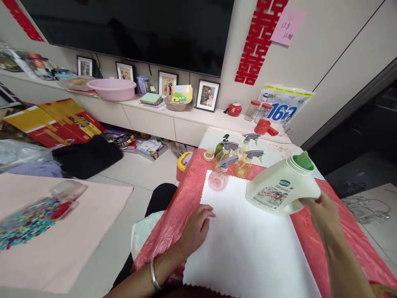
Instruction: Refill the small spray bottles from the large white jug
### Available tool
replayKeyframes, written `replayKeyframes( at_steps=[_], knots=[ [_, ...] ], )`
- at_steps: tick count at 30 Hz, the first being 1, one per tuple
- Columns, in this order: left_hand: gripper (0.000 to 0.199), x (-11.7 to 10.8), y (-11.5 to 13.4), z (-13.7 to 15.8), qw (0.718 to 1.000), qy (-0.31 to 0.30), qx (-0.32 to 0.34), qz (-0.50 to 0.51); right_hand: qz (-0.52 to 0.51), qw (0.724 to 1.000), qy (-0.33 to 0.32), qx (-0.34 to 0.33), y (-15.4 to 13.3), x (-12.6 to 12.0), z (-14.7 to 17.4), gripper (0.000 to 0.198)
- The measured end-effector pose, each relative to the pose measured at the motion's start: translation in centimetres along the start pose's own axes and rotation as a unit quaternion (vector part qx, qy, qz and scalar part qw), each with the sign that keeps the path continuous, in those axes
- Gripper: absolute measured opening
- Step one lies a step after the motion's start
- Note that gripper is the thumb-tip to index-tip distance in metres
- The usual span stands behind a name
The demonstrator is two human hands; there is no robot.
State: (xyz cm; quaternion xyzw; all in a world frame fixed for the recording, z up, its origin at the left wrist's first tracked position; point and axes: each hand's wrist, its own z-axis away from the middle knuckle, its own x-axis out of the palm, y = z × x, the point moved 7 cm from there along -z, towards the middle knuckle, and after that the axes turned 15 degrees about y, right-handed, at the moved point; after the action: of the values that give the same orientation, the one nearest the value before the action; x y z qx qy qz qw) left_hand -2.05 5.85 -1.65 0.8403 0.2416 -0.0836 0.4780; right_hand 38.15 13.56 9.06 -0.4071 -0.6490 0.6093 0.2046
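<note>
My right hand [324, 211] is wrapped around the handle of a pale green laundry detergent jug [273, 188]. The jug leans slightly to the right above the white sheet, its threaded neck uncapped and a green spout [304, 160] inside. Whether its base touches the sheet I cannot tell. My left hand [197, 227] rests at the left edge of the white sheet [245, 248], holding nothing, fingers loosely bent and apart. Beyond it stand several small spray bottles with grey trigger heads, the nearest a pinkish spray bottle [218, 180]. A cream-coloured cap [209, 155] lies left of them.
A red cloth [173, 219] covers the table under the sheet. Behind the bottles are glass jars with red lids [252, 110] and a plastic bag marked 160 [285, 105]. At left, a pink-covered surface [93, 236] bears colourful small pieces [29, 223]. A pink basin [112, 90] stands on the cabinet.
</note>
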Motion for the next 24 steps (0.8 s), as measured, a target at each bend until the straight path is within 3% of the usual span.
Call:
replayKeyframes(
  at_steps=[2,4,6,8,10,13,15,18,20,24],
  knots=[
    [0.041,0.1,-0.1,0.0,1.0,-0.003,-0.004,-0.004,-0.034,0.998,0.041,0.024,1.0,-1.5,2.5,0.077],
    [0.043,0.2,-0.2,0.1,1.0,-0.003,-0.011,-0.005,-0.097,0.985,0.131,0.063,2.9,-3.2,6.4,0.096],
    [0.045,0.2,-0.3,0.1,1.0,0.002,-0.019,0.0,-0.114,0.977,0.146,0.108,5.2,-3.0,11.5,0.099],
    [0.045,0.2,-0.4,0.2,1.0,0.005,-0.024,0.007,-0.125,0.976,0.101,0.145,7.1,-1.6,17.0,0.091],
    [0.045,0.2,-0.5,0.1,1.0,0.004,-0.025,0.012,-0.128,0.976,-0.009,0.177,8.2,1.0,22.2,0.082],
    [0.045,0.2,-0.5,-0.2,0.999,-0.005,-0.047,0.026,-0.128,0.968,-0.112,0.187,8.6,3.5,27.0,0.072],
    [0.043,0.1,-0.2,-0.6,0.994,-0.022,-0.099,0.049,-0.129,0.957,-0.173,0.193,8.3,4.6,27.7,0.072],
    [0.03,-0.8,1.3,-1.5,0.972,-0.046,-0.206,0.107,-0.139,0.947,-0.235,0.168,6.4,5.1,26.3,0.07],
    [0.024,-2.0,3.8,-2.5,0.961,-0.04,-0.215,0.171,-0.163,0.947,-0.248,0.125,3.9,4.8,25.2,0.062],
    [0.034,-4.4,7.2,-3.9,0.938,0.002,-0.221,0.266,-0.239,0.943,-0.219,0.075,-1.1,3.8,24.9,0.04]
  ],
)
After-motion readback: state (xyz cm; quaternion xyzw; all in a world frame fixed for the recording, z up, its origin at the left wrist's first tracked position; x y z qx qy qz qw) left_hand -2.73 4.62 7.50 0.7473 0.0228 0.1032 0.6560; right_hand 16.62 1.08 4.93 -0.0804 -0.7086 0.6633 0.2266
